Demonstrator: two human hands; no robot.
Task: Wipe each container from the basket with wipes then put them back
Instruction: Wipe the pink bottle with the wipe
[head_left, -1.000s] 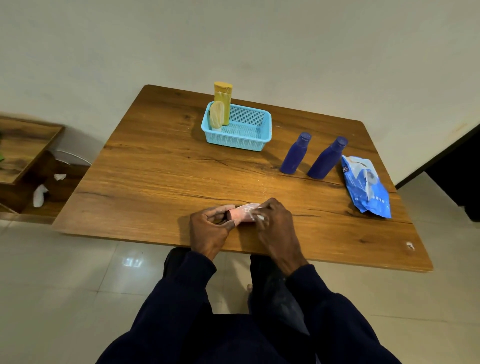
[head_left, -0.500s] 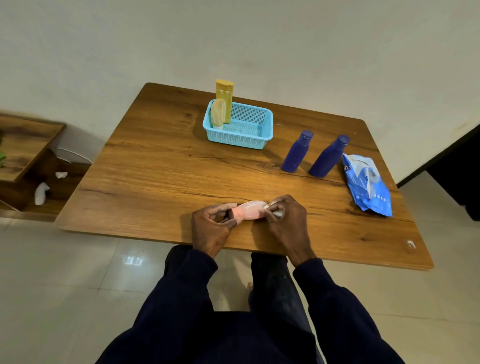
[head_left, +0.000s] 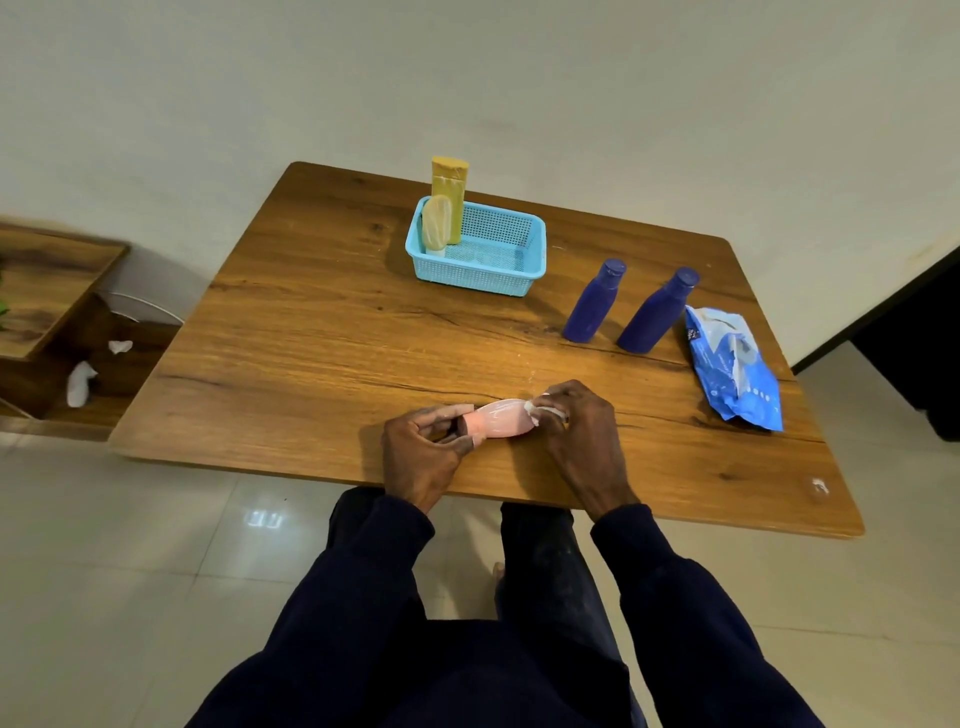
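Holding the pink tube (head_left: 501, 420) sideways over the table's (head_left: 311, 338) near edge, I have its long axis running left to right, narrow end toward my left hand (head_left: 421, 457), whose curled fingers pinch that end. My right hand (head_left: 582, 431) grips a wipe (head_left: 545, 410) around the other end. The basket (head_left: 475, 273) holds two containers, upright in its far-left corner: one yellow bottle (head_left: 449, 192), one cream tube (head_left: 435, 223). Two blue bottles (head_left: 595, 304) (head_left: 657, 312) stand to its right, beside one wipes pack (head_left: 735, 369).
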